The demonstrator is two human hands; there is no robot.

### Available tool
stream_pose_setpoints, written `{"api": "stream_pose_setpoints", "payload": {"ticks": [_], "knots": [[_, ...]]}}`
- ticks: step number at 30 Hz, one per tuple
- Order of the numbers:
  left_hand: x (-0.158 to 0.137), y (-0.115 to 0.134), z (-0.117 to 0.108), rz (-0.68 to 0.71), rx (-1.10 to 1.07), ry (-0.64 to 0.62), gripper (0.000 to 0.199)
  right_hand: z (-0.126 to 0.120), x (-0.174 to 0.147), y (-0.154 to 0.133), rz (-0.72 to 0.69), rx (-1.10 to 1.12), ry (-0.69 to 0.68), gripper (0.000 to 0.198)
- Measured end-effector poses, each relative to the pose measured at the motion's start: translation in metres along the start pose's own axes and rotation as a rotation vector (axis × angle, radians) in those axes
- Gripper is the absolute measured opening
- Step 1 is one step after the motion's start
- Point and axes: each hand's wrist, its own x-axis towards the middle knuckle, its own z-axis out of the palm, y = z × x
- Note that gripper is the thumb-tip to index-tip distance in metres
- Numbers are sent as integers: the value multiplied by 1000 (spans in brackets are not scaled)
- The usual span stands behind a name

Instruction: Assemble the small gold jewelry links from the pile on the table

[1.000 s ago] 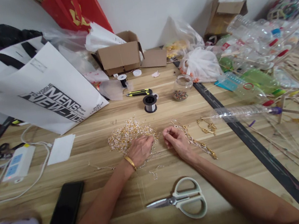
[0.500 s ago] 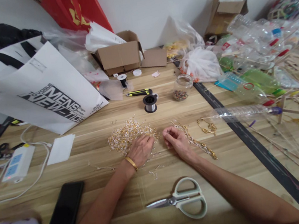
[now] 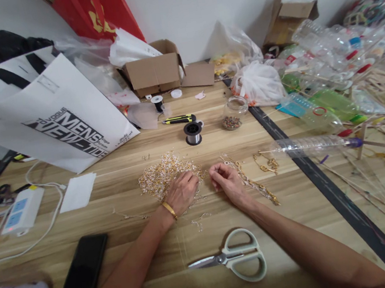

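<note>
One pair of scissors (image 3: 234,256) lies on the table (image 3: 297,205), with one phone (image 3: 78,284), one power strip (image 3: 20,212), one utility knife (image 3: 178,119), one glass jar (image 3: 233,113), one wire spool (image 3: 193,133), two cardboard boxes (image 3: 155,72) and one white shopping bag (image 3: 64,115).

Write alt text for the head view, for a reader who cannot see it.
On a cluttered wooden table, the person's left hand rests on a pile of small gold and clear bead pieces, while the right hand pinches something tiny beside a gold chain. Scissors lie nearer the person, a wire spool farther off.
</note>
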Motion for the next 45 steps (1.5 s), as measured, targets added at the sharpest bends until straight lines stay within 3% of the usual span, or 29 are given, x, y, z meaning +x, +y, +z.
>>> {"api": "stream_pose_setpoints", "payload": {"ticks": [9,13,23,45], "knots": [[0,-3,4,7,-103,108,16,-1,1,2,-13,7,-6,26],[0,-3,3,33,-50,125,18,-1,0,1,-7,8,-5,25],[-1,-4,2,131,131,59,19,0,0,1,-14,7,-10,24],[0,-2,-1,113,130,31,23,0,-1,0,-4,-19,-5,27]]}}
